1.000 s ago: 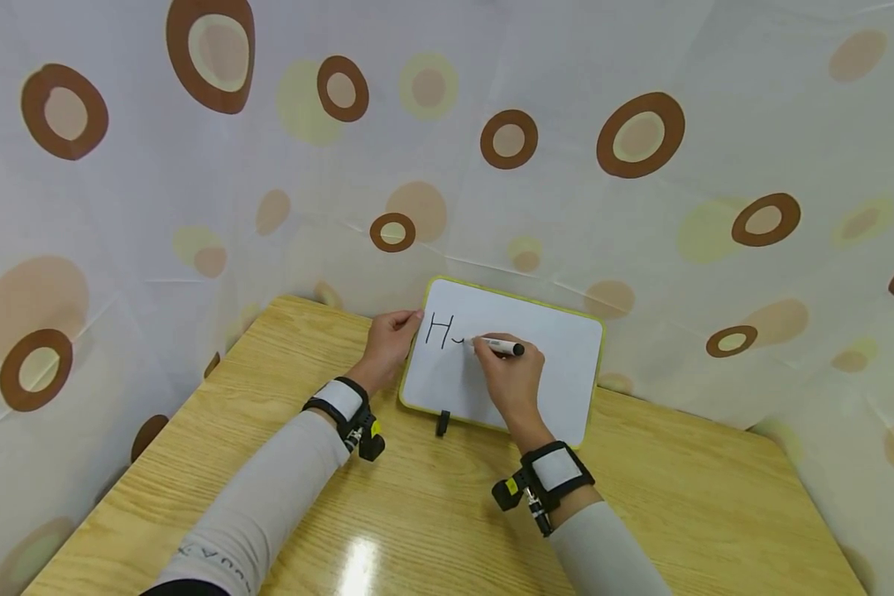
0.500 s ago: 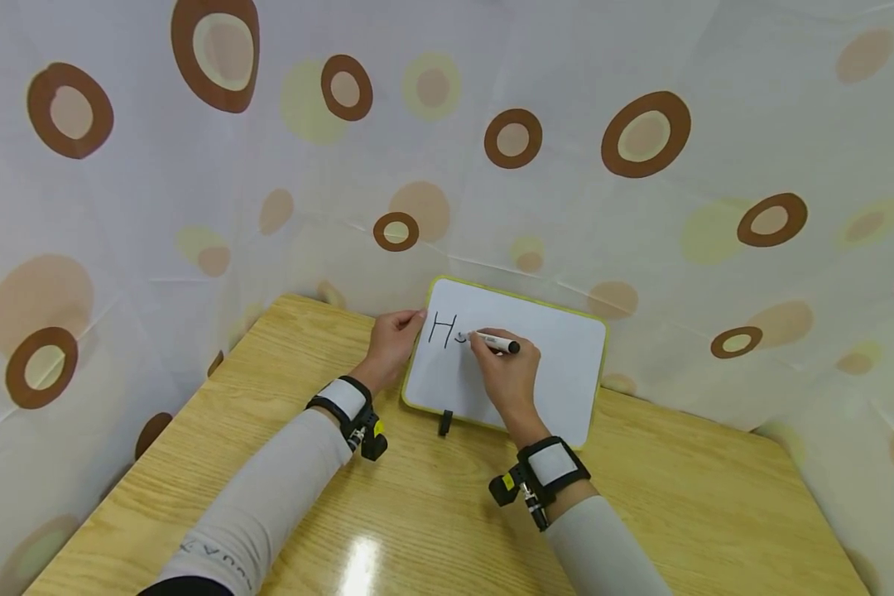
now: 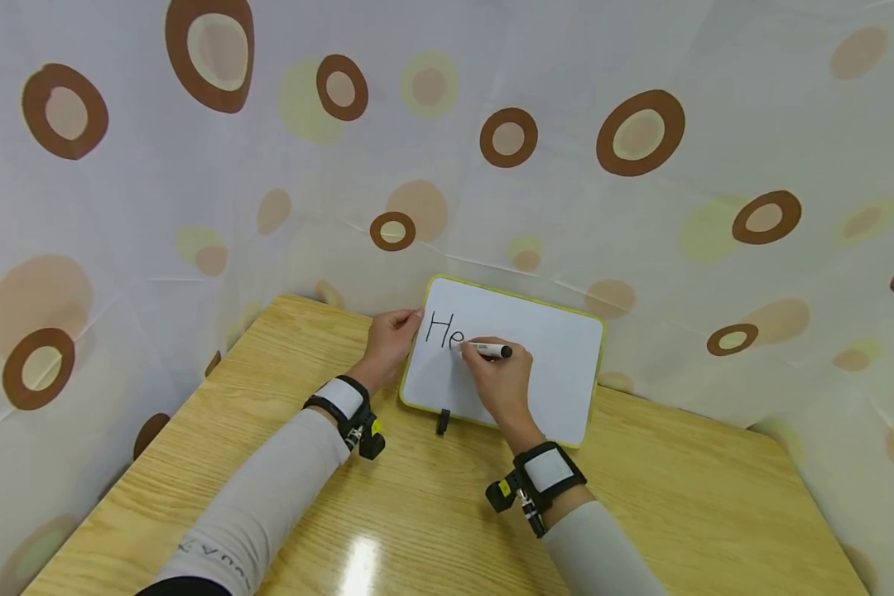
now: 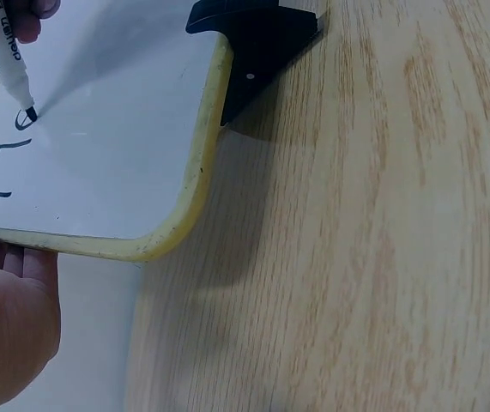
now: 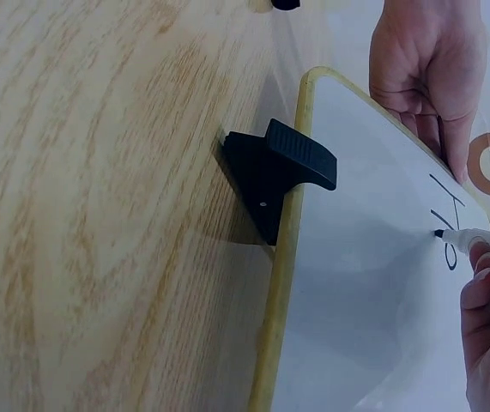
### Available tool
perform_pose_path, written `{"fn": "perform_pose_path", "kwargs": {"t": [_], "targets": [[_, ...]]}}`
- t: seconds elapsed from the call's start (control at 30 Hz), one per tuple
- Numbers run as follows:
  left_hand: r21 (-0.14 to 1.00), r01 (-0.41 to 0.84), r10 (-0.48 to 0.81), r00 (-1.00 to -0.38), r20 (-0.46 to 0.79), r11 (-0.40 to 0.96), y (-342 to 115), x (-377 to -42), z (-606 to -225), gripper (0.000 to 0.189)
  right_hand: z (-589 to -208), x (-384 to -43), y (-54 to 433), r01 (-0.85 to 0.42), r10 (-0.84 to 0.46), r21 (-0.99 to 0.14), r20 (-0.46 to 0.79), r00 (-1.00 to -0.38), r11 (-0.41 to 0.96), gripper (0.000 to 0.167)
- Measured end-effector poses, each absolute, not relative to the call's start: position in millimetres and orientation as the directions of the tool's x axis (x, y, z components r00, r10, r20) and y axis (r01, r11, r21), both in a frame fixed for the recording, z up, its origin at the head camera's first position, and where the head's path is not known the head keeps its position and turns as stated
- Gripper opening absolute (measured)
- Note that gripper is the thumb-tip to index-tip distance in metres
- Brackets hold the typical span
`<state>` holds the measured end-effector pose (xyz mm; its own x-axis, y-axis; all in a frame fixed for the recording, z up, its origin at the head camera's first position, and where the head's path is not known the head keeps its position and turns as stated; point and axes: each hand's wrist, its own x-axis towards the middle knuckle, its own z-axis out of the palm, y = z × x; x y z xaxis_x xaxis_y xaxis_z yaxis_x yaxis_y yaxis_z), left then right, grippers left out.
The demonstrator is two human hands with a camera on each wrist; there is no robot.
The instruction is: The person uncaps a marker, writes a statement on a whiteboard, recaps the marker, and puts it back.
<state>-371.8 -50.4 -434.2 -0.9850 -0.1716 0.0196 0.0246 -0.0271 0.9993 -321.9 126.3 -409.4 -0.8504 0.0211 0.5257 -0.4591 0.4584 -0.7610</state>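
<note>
A whiteboard (image 3: 529, 331) with a yellow rim leans back on the table, a black stand clip (image 5: 287, 163) at its lower edge. My left hand (image 3: 391, 346) grips the board's left edge, thumb at the front and fingers behind it, as the right wrist view shows. Between thumb and fingers of my right hand (image 3: 501, 382) is a white marker (image 3: 490, 350) with a black end. Its black tip touches the board in the left wrist view. Black strokes reading "H" and an "e" (image 3: 456, 338) stand at the board's upper left.
The wooden table (image 3: 678, 480) runs under the board and both forearms. A patterned curtain (image 3: 566, 215) with brown rings hangs directly behind the board and along both sides. Each wrist wears a strapped camera (image 3: 372, 439).
The short curved stroke beside the "H" has become an "e". My right hand and the marker have shifted slightly left and down; the left hand keeps its place on the board.
</note>
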Motion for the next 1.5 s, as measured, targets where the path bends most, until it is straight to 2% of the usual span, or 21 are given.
{"fn": "perform_pose_path", "kwargs": {"t": [0.5,0.87,1.13,1.5], "targets": [[1.000,-0.005,-0.161,-0.987,-0.010,-0.027,-50.4,-367.2,-429.0,0.035,-407.7,-318.0,136.5,-0.418,0.078,-0.782,0.506,-0.859,0.462,0.010],[0.999,-0.014,-0.171,-0.985,-0.022,-0.045,-51.8,-370.3,-430.3,0.035,-406.3,-320.2,141.6,-0.423,0.050,-0.774,0.502,-0.863,0.471,0.011],[0.999,0.002,-0.158,-0.987,-0.005,-0.049,-51.8,-368.3,-428.2,0.036,-392.1,-325.0,150.7,-0.463,0.073,-0.744,0.560,-0.825,0.482,0.013],[0.999,0.008,-0.139,-0.990,0.001,-0.051,-51.5,-366.4,-430.6,0.036,-388.4,-338.4,154.6,-0.442,0.086,-0.745,0.550,-0.831,0.499,0.013]]}}
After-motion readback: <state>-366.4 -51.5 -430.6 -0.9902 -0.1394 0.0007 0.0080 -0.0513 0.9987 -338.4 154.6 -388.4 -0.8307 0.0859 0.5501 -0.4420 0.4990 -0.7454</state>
